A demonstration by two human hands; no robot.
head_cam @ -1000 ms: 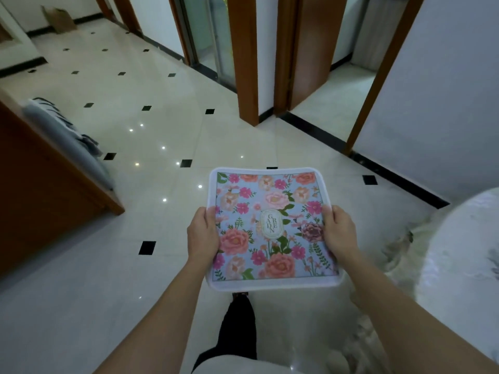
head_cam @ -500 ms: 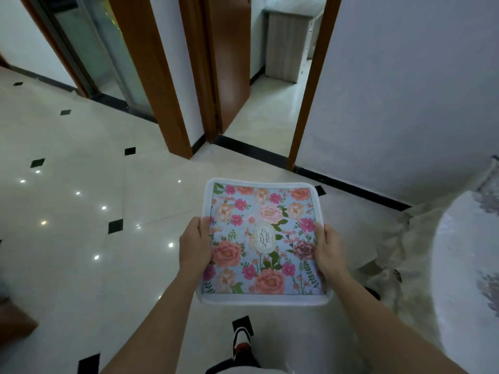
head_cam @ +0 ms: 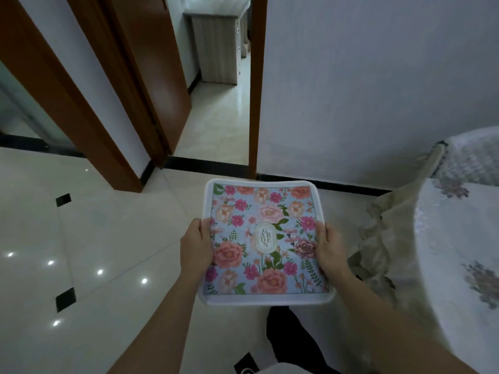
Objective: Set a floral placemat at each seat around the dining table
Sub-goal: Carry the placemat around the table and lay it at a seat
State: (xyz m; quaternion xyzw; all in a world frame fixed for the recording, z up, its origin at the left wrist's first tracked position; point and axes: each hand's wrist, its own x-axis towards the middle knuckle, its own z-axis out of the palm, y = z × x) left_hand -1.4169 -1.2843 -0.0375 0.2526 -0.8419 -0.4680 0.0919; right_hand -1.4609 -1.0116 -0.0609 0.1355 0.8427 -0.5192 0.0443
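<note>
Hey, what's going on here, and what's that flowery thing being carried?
A person holds a floral placemat flat in front of them, the left hand gripping its left edge and the right hand its right edge. It is over the tiled floor, not yet set down. The cloth-covered dining table is just to the right.

1 head camera looks down, near the placemat (head_cam: 266, 238)

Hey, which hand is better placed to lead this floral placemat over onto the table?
Probably the right hand. It grips the right edge of the placemat, the side nearer the cloth-covered table. The left hand holds the far edge, over the floor.
</note>
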